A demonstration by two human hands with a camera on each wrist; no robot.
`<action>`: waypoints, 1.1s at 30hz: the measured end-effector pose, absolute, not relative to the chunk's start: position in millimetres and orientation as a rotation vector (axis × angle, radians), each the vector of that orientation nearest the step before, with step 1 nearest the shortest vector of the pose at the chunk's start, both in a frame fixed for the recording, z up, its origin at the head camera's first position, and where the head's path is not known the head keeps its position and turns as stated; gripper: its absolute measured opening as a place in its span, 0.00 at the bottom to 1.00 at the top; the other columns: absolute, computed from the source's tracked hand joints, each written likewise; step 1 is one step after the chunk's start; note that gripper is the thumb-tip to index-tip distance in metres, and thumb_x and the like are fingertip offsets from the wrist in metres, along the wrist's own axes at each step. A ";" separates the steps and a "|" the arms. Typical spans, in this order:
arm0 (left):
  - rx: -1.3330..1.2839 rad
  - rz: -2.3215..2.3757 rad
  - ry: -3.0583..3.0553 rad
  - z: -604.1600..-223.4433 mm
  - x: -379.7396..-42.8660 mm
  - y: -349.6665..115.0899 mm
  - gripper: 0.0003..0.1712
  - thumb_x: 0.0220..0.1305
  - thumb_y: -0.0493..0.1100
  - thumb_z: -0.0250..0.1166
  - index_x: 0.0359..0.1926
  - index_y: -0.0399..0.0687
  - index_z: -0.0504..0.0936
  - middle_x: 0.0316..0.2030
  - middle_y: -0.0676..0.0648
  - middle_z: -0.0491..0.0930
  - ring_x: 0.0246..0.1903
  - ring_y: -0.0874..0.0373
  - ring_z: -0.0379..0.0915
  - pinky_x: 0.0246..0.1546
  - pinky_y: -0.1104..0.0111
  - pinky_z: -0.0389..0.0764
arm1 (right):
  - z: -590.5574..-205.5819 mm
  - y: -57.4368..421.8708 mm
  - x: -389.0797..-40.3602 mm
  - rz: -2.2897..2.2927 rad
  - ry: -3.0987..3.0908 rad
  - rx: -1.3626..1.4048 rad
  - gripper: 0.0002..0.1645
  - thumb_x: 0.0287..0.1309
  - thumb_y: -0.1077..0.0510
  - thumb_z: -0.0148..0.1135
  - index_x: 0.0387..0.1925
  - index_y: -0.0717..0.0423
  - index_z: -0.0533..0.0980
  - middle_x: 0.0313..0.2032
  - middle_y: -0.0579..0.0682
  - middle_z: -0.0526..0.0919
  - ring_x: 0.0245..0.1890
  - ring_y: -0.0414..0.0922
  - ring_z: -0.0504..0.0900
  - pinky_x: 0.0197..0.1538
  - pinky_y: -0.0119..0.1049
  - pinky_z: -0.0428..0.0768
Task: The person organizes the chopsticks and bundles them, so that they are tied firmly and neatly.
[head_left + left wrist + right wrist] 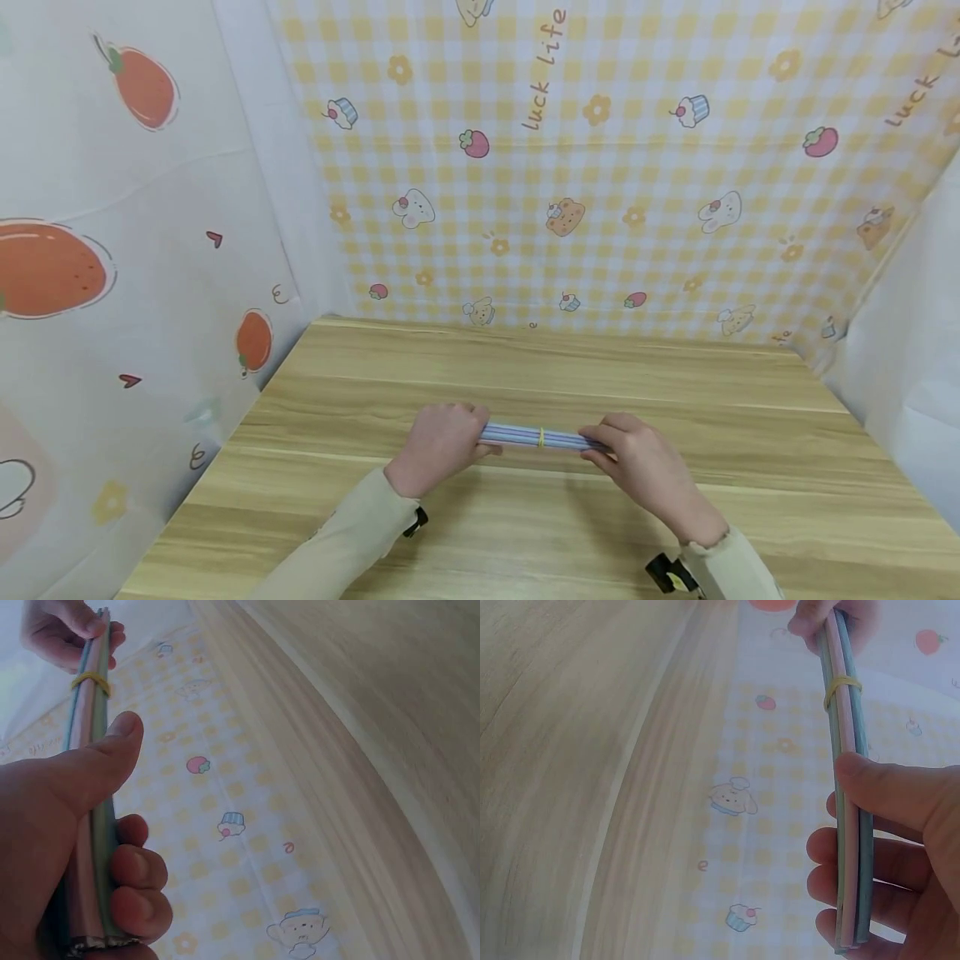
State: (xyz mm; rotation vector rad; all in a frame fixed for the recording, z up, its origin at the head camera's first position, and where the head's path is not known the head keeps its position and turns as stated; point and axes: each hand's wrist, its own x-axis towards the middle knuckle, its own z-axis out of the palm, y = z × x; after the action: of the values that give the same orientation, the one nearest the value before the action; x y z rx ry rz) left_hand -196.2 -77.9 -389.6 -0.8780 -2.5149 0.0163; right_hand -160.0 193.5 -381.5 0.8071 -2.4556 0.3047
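A bundle of slim pastel pencil-like sticks point(513, 434), in blue, pink and green shades, spans the gap between both hands above the table. Round its middle runs a yellow rubber band point(542, 437). My left hand point(444, 440) grips one end, its thumb lying along the sticks and its fingers curled round them in the left wrist view. The other end is held by my right hand point(647, 468), with thumb on one side and fingertips on the other. The palms and fingers hide parts of both ends.
A wood-grain table point(480, 533) lies under the hands. Behind it hangs a yellow checked cloth point(525, 167) with cartoon prints. A white cloth with fruit prints point(172, 192) bounds the left, and a pale cloth point(907, 358) stands on the right.
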 end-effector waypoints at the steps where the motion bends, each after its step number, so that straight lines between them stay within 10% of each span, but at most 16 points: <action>1: -0.885 -0.003 -2.526 -389.6 -196.1 -78.1 0.26 0.43 0.68 0.69 0.22 0.52 0.76 0.15 0.56 0.73 0.12 0.68 0.54 0.09 0.77 0.56 | -381.8 193.7 -160.1 0.305 -2.460 0.804 0.15 0.36 0.59 0.78 0.32 0.54 0.84 0.25 0.39 0.77 0.25 0.32 0.75 0.28 0.23 0.75; 33: -1.020 -0.252 -2.736 -396.9 -195.5 -79.4 0.18 0.49 0.57 0.69 0.29 0.48 0.78 0.25 0.55 0.72 0.20 0.69 0.60 0.20 0.79 0.66 | -408.5 199.8 -161.8 0.364 -2.599 0.726 0.15 0.37 0.64 0.77 0.33 0.57 0.83 0.25 0.41 0.79 0.24 0.31 0.72 0.26 0.22 0.73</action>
State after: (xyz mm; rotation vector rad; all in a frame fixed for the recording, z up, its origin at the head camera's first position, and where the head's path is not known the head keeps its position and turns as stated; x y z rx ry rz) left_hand -195.5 -79.4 -396.9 -1.0197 -2.7355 -0.2524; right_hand -161.8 199.8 -408.5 0.7255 -2.5986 0.3635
